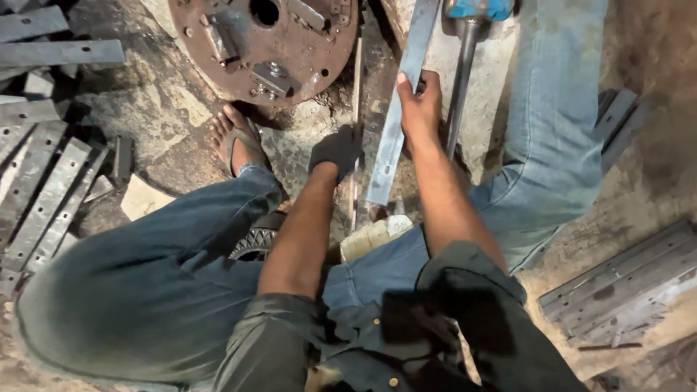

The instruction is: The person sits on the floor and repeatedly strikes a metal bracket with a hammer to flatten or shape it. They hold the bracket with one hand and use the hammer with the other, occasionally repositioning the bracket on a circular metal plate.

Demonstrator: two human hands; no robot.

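My right hand (420, 109) grips a long flat grey metal bar (396, 123) that runs from the top of the view down to between my knees. My left hand (336, 151), in a dark glove, rests just left of that bar, against a thin upright strip (356, 87); whether it grips the strip I cannot tell. A hammer with a blue head (479, 9) and steel shaft (459, 80) stands just right of my right hand. I sit with jeans-clad legs apart.
A rusty round steel plate with bolts and holes (265, 47) lies ahead on the stone floor. Several flat metal bars (43, 181) are piled at the left, more (624, 287) at the right. My sandalled foot (238, 141) is near the plate. A pale block (370, 236) sits between my legs.
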